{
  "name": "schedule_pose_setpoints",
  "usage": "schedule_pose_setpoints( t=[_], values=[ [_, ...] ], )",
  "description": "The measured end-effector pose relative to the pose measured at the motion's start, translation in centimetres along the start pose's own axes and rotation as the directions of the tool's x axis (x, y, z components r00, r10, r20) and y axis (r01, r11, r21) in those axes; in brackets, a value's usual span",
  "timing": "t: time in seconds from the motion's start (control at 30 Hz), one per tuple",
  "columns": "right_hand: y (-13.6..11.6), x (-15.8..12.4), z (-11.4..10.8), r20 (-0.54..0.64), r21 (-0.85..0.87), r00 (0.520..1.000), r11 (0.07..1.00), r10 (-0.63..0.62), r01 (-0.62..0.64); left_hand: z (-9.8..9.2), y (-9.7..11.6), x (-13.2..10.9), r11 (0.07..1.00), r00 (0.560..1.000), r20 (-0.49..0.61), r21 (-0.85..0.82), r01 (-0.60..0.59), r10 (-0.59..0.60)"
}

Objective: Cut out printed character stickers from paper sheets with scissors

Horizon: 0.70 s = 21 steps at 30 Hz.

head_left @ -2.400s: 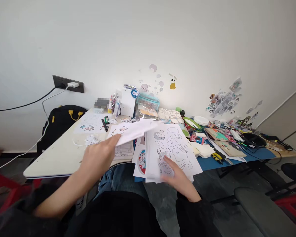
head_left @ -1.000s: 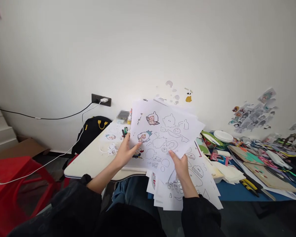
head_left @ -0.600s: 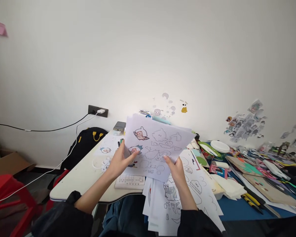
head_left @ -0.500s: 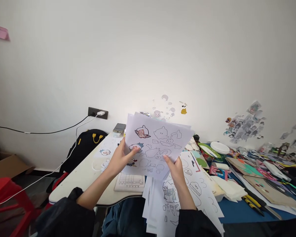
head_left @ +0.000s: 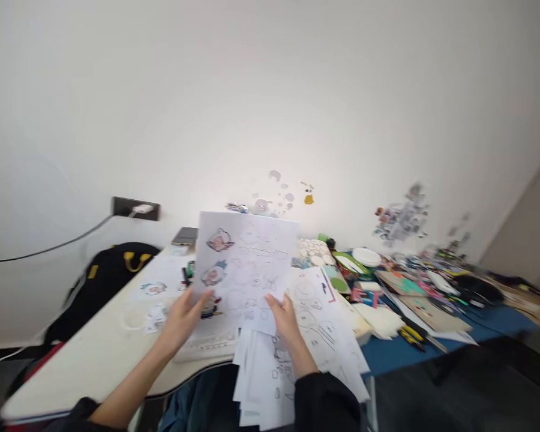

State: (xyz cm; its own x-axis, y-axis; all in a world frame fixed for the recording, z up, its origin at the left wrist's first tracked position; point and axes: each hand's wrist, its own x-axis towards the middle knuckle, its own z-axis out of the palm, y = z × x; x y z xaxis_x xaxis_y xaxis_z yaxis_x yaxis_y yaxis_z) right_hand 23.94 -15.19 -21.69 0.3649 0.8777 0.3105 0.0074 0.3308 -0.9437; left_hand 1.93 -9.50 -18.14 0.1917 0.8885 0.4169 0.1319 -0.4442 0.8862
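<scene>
Both of my hands grip a stack of white paper sheets (head_left: 252, 264), held upright in front of me. The front sheet carries small coloured cartoon figures on its left and faint outline drawings elsewhere, blurred by motion. My left hand (head_left: 184, 318) is closed on the lower left edge, thumb on the front. My right hand (head_left: 285, 321) pinches the lower right edge, its thumb also in front. Below and behind my right hand, more sheets with line drawings (head_left: 328, 336) lie loosely piled, hanging past the table edge.
A cream table (head_left: 90, 354) stretches to the left, with a phone (head_left: 185, 236) at its back. A black bag (head_left: 103, 282) stands beside it. On the right, a blue surface (head_left: 387, 357) bears yellow-handled cutters (head_left: 411, 337), tissues (head_left: 380, 320), a white lid (head_left: 366, 257) and cardboard pieces.
My view has turned to the right, so the scene has shifted left. The held sheets look squared into a neater stack; earlier their edges were fanned out. Both hands keep their hold.
</scene>
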Motion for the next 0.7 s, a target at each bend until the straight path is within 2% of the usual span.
schedule_pose_setpoints(
  t=[0.1, 0.17, 0.27, 0.37, 0.5, 0.57, 0.6, 0.7],
  values=[
    [-0.1, 0.0, 0.1, 0.03, -0.013, 0.999, 1.0, 0.022, -0.022, 0.0, 0.5, 0.9, 0.991, 0.98, -0.153, 0.025, 0.13, -0.124],
    [-0.9, 0.0, -0.1, 0.044, -0.008, 0.998, 0.999, 0.041, -0.041, -0.1, 1.7, 1.6, 0.985, 0.974, -0.16, 0.032, 0.167, -0.16],
    [-3.1, -0.5, -0.6, 0.03, 0.002, 0.998, 0.999, 0.046, -0.046, -0.1, 4.0, 1.7, 0.985, 0.983, -0.096, 0.058, 0.16, -0.155],
    [-5.7, -2.0, -1.9, -0.035, -0.008, 0.999, 1.0, 0.019, -0.02, 0.6, 6.2, 0.8, 0.981, 0.984, -0.05, 0.08, 0.176, -0.173],
    [-8.0, -6.1, -5.9, -0.222, -0.016, 0.975, 1.0, -0.006, 0.003, 2.2, 8.0, -1.7, 0.98, 0.972, 0.136, -0.029, 0.197, -0.191],
    [-8.6, -8.9, -9.2, -0.384, -0.005, 0.923, 1.0, -0.008, 0.006, 3.1, 7.7, -3.3, 0.984, 0.959, 0.236, -0.047, 0.169, -0.154],
    [-8.8, -10.3, -11.1, -0.479, -0.002, 0.878, 1.0, -0.013, 0.014, 3.4, 7.1, -4.1, 0.989, 0.953, 0.277, -0.039, 0.14, -0.124],
    [-9.3, -14.3, -17.3, -0.738, -0.011, 0.673, 0.998, -0.052, 0.065, 4.5, 4.2, -6.6, 0.998, 0.933, 0.357, 0.057, 0.03, -0.049]
  ],
)
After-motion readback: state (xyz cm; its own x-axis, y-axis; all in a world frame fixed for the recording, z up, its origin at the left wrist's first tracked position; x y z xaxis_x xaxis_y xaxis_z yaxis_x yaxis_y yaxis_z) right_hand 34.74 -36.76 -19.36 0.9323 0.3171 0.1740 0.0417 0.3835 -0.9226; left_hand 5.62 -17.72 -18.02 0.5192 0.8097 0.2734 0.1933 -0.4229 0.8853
